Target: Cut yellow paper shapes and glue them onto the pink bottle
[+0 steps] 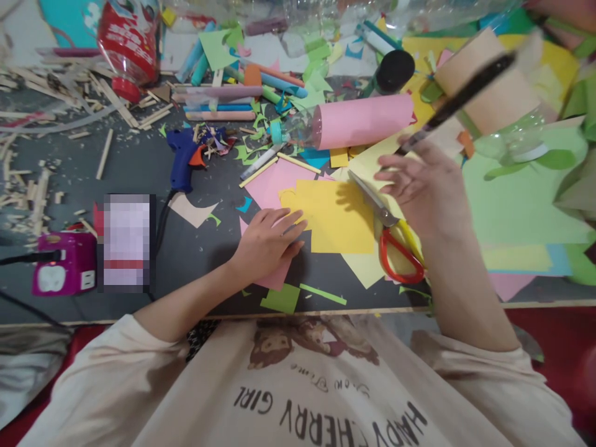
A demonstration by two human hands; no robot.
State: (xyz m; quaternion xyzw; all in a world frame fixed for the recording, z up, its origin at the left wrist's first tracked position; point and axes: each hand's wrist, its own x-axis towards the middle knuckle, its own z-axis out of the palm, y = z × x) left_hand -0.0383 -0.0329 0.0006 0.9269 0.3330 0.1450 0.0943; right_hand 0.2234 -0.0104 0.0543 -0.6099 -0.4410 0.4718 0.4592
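Observation:
My left hand point(270, 243) lies flat with its fingers stretched out on the left edge of a yellow paper sheet point(342, 217) and on pink paper point(265, 186). Raised above the papers at the right, my right hand point(421, 180) grips a slim black pen point(459, 93), blurred and pointing up to the right. Below that hand, red and yellow-handled scissors point(390, 239) rest across the yellow sheets with their blades slightly apart. A clear bottle wrapped in pink paper point(365, 121) lies on its side beyond the hands, its turquoise cap toward the left.
A blue glue gun point(182, 158) lies at centre left. Near the left edge stand a purple power socket point(64, 264) and a pixelated, phone-sized object point(125, 242). Wooden sticks point(40, 186), a red-labelled bottle point(129, 43), markers point(218, 93) and green paper point(526, 192) crowd the table.

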